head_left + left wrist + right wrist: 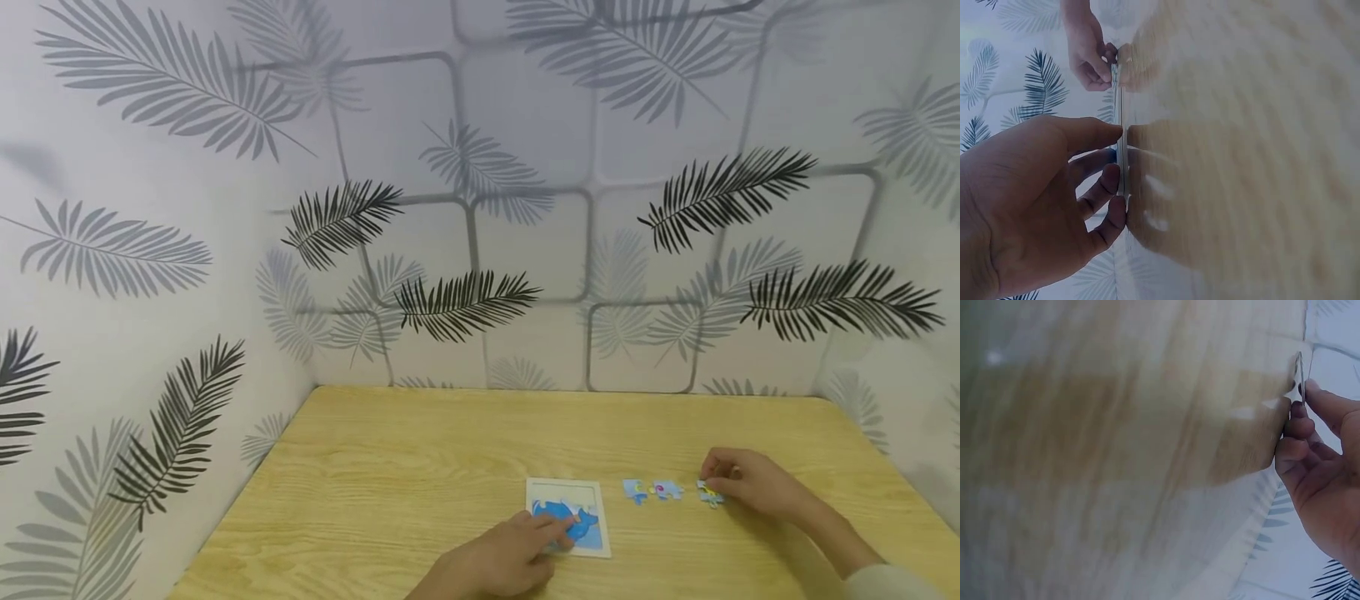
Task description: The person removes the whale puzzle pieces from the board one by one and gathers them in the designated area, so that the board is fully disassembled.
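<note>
A small jigsaw puzzle [605,533] with a white frame and a partly filled blue picture lies flat on the table. My left hand [502,552] rests on its near left side, the index finger stretched over the blue picture pieces [551,510]. In the left wrist view the left hand [1041,194] touches the puzzle's edge with thumb and fingers. To the right, my right hand [761,483] pinches a light-blue and yellow puzzle piece [707,495]. From the right wrist, that piece [1302,378] appears tilted up between thumb and fingers.
Two loose puzzle pieces, one blue and yellow [633,490] and one with a pink spot [666,490], lie between the puzzle and my right hand. The wooden table [390,467] meets a wall [525,250] with leaf patterns at its back.
</note>
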Tool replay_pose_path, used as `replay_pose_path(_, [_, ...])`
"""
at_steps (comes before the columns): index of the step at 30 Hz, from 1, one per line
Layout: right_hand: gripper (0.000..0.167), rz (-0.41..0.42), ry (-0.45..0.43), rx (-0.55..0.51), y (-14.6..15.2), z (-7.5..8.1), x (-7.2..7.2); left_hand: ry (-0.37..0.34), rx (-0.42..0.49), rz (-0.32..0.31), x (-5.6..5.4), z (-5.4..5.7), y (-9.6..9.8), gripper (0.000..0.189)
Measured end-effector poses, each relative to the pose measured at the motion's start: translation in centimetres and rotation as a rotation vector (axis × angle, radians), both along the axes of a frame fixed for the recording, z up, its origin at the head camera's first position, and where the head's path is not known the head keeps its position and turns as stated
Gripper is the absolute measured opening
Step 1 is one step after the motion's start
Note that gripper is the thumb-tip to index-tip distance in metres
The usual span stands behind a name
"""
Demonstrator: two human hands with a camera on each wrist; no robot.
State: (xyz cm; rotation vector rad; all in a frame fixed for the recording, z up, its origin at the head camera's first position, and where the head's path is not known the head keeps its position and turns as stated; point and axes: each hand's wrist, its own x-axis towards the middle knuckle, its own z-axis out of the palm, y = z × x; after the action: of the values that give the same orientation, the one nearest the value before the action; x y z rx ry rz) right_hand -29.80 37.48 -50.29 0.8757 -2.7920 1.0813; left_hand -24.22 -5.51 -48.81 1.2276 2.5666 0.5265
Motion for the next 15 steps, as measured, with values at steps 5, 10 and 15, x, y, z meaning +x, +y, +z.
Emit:
replay_pose_path(5, [0.008,-0.049,0.07,0.056,-0.9,0.1,0.2,0.016,-0.022,0.01,0.3,-0.2,0.0,0.051])
replay_pose_path(10, [0.013,-0.099,0.037,0.095,-1.2,0.3,0.2,0.003,0.003,-0.009,0.3,-0.2,-0.5,0.047])
replay_pose_path(15, [0.007,-0.087,0.032,0.083,-1.3,0.3,0.3,0.023,0.067,-0.007,0.6,0.1,-1.3,0.052])
